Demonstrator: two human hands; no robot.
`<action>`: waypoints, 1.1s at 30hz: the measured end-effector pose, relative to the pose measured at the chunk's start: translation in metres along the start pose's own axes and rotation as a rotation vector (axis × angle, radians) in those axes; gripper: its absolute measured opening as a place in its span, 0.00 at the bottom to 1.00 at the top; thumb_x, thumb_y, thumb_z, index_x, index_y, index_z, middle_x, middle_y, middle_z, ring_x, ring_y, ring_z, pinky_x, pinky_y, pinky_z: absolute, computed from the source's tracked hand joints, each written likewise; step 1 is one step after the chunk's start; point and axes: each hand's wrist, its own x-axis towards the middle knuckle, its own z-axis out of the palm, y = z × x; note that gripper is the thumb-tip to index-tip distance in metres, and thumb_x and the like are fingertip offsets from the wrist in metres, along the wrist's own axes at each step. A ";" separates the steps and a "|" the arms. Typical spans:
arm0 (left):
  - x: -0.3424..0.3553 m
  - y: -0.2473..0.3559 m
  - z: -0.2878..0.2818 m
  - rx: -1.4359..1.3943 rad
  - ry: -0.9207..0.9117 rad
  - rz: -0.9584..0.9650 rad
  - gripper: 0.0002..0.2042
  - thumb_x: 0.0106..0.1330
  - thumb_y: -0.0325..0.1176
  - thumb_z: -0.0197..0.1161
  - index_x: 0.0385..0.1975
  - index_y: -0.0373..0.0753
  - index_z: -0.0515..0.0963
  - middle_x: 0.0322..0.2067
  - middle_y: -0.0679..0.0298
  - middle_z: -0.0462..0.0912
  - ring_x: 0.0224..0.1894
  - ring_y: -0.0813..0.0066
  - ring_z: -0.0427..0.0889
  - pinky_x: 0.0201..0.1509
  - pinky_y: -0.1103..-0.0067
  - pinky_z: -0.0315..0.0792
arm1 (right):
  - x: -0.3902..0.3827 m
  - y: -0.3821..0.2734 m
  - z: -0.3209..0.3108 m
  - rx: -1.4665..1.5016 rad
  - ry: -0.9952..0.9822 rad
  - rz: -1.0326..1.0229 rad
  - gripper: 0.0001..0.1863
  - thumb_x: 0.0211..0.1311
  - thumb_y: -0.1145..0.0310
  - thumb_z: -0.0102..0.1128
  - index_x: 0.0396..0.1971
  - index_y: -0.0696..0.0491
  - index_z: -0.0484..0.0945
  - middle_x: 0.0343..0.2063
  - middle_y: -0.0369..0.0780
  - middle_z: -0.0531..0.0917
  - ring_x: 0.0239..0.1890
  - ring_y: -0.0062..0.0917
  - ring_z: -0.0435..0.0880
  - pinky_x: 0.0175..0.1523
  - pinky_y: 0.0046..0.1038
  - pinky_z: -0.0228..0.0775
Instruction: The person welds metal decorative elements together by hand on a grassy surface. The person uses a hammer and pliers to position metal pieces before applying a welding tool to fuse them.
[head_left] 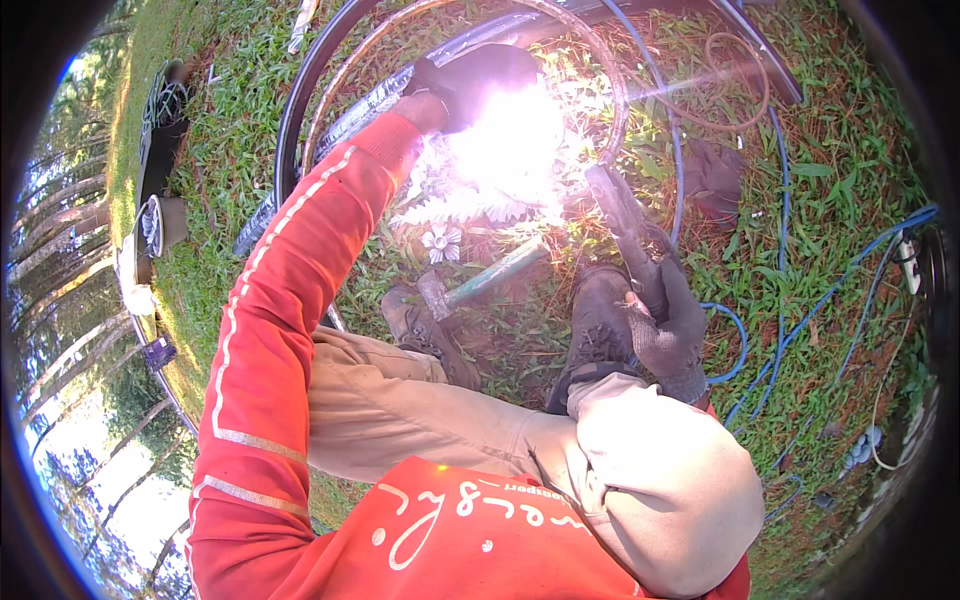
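A blinding white welding arc glares in the upper middle, washing out the metal around it. My right hand (668, 335), in a dark knitted glove, is closed around a dark, worn electrode holder (632, 215). The holder slants up and left toward the glare. My left hand (465, 88), dark-gloved, reaches to the upper left edge of the glare; its fingers and anything in them are lost in shadow and light. Below the arc lies a pale metal flower ornament (441, 243). A hammer with a green handle (497, 273) rests on the grass between my boots.
A large rusty metal hoop (622, 100) curves around the work area, with a dark curved bar (284, 160) outside it. Blue cables (783, 220) run across the grass at right. A dark cloth (712, 180) lies beyond the holder. A grey-white container (165, 225) stands at far left.
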 end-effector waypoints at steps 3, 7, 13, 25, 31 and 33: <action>0.009 -0.005 -0.003 -0.093 0.018 -0.063 0.29 0.86 0.39 0.60 0.82 0.38 0.66 0.70 0.51 0.82 0.72 0.59 0.83 0.77 0.63 0.79 | -0.002 -0.011 -0.006 0.069 0.040 0.008 0.36 0.65 0.77 0.78 0.72 0.68 0.76 0.56 0.53 0.91 0.54 0.26 0.92 0.58 0.31 0.86; 0.048 -0.031 -0.044 -0.272 -0.158 -0.019 0.17 0.87 0.33 0.59 0.69 0.35 0.73 0.58 0.57 0.84 0.60 0.66 0.86 0.71 0.61 0.81 | 0.006 -0.017 -0.004 0.000 0.059 -0.014 0.37 0.63 0.77 0.78 0.72 0.67 0.76 0.55 0.52 0.92 0.53 0.28 0.93 0.57 0.31 0.86; 0.036 -0.018 -0.029 0.458 -0.173 0.286 0.11 0.85 0.34 0.62 0.57 0.34 0.78 0.48 0.62 0.85 0.50 0.72 0.87 0.58 0.69 0.82 | 0.004 -0.017 -0.006 -0.006 0.003 0.052 0.37 0.60 0.72 0.82 0.69 0.65 0.79 0.52 0.55 0.91 0.52 0.35 0.95 0.56 0.34 0.86; 0.028 -0.012 -0.024 0.372 -0.161 0.240 0.09 0.77 0.32 0.72 0.50 0.36 0.84 0.43 0.68 0.88 0.47 0.78 0.87 0.56 0.76 0.84 | 0.005 -0.015 -0.001 -0.040 0.010 0.009 0.35 0.61 0.68 0.83 0.66 0.65 0.81 0.53 0.59 0.90 0.55 0.50 0.95 0.56 0.41 0.86; 0.029 -0.007 -0.013 0.560 -0.161 0.245 0.11 0.77 0.34 0.73 0.52 0.36 0.84 0.45 0.66 0.89 0.49 0.76 0.90 0.62 0.74 0.86 | 0.004 -0.013 -0.003 -0.046 0.002 0.038 0.34 0.61 0.67 0.83 0.66 0.64 0.81 0.53 0.60 0.90 0.56 0.53 0.94 0.57 0.43 0.86; 0.028 -0.006 -0.015 0.603 -0.155 0.262 0.13 0.77 0.37 0.73 0.52 0.36 0.85 0.45 0.65 0.89 0.49 0.76 0.90 0.63 0.73 0.86 | 0.003 -0.012 -0.003 -0.049 0.002 0.032 0.34 0.61 0.67 0.83 0.66 0.64 0.81 0.53 0.60 0.90 0.56 0.53 0.94 0.57 0.43 0.86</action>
